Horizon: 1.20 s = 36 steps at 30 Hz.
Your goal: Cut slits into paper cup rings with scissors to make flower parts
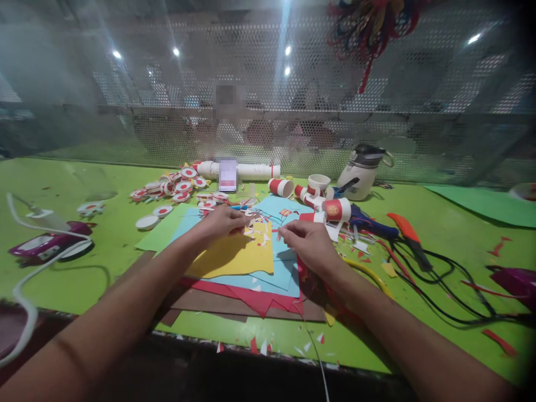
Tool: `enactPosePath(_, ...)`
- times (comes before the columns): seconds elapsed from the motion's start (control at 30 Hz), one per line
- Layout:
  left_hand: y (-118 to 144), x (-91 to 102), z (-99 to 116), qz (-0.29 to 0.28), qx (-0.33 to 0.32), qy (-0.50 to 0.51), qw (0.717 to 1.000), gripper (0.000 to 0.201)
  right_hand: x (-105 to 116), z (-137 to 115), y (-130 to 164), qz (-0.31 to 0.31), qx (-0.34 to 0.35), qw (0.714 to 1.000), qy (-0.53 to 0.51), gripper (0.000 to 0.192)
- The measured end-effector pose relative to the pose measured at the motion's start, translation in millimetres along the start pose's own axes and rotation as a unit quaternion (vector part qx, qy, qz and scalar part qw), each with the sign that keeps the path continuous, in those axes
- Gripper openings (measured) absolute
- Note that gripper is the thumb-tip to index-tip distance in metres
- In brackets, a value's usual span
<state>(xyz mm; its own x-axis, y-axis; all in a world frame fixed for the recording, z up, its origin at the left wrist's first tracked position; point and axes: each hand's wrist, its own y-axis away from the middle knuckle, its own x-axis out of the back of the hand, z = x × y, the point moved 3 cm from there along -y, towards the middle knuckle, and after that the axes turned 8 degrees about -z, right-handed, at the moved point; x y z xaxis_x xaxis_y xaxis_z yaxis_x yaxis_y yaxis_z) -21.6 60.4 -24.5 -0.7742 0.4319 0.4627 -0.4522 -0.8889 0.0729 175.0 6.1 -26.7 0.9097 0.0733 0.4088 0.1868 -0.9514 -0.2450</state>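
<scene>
In the head view we see our left hand (226, 221) lying palm down on the yellow paper sheet (238, 254), fingers loosely curled and pressed together at its far edge; whether they pinch one of the small scraps there we cannot tell. Our right hand (307, 243) sits just beside it, fingers drawn in toward the thumb over the light blue paper sheet (282, 268), seemingly nipping a tiny piece too small to make out. Beneath both hands the sheets are stacked, with red paper (255, 296) and brown card showing at the near edge, all on a green table (84, 268). Beyond the left hand lies a heap of red-and-white round discs (176, 187); beyond the right hand stand red paper cups (337, 209) and a white jug (360, 173). Right of the right hand lie an orange-handled tool (404, 226) and black cables (439, 279). Left of the left hand the green surface is bare up to a purple device (46, 243). A perforated metal screen (268, 84) closes the far side.
</scene>
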Motion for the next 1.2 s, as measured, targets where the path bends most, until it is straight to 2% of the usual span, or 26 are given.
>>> enactPosePath(0.07,4,-10.8,7,-0.040,-0.011,0.065,0.997,0.028,-2,0,0,-0.012,-0.023,0.998,-0.056,0.020)
enactPosePath(0.17,10,-27.2,15,-0.083,0.002,0.108,0.991,0.021,-5,-1,0,-0.022,-0.048,0.991,-0.120,0.021)
enactPosePath(0.23,12,-33.0,18,-0.093,0.004,0.120,0.988,0.020,-6,1,0,-0.016,-0.057,0.988,-0.141,0.020)
enactPosePath(0.3,11,-32.9,19,-0.078,-0.003,0.113,0.991,0.020,-6,4,-1,-0.005,-0.062,0.987,-0.148,0.020)
enactPosePath(0.4,9,-28.4,16,-0.017,-0.008,0.042,0.999,0.020,-2,10,-5,0.013,-0.063,0.989,-0.136,0.018)
enactPosePath(0.47,9,-30.2,14,-0.001,-0.015,-0.037,0.999,0.018,1,13,-7,0.024,-0.056,0.991,-0.115,0.017)
enactPosePath(0.57,10,-42.4,13,-0.023,-0.044,-0.165,0.985,0.020,4,14,-8,0.033,-0.038,0.996,-0.075,0.016)
enactPosePath(0.73,15,-59.6,15,-0.064,-0.101,-0.344,0.931,0.021,2,9,-6,0.015,-0.021,0.999,-0.028,0.016)
enactPosePath(0.87,19,-62.8,17,-0.047,-0.125,-0.418,0.898,0.020,0,8,-5,-0.002,-0.021,1.000,-0.012,0.016)
enactPosePath(1.07,25,-77.2,21,-0.047,-0.143,-0.538,0.829,0.021,0,8,-5,0.000,-0.014,1.000,-0.014,0.016)
enactPosePath(1.13,26,-78.8,22,-0.038,-0.139,-0.549,0.823,0.019,1,6,-5,0.004,-0.014,1.000,-0.028,0.016)
enactPosePath(1.2,26,-75.6,22,-0.027,-0.134,-0.526,0.839,0.019,2,4,-5,0.009,-0.015,0.999,-0.049,0.016)
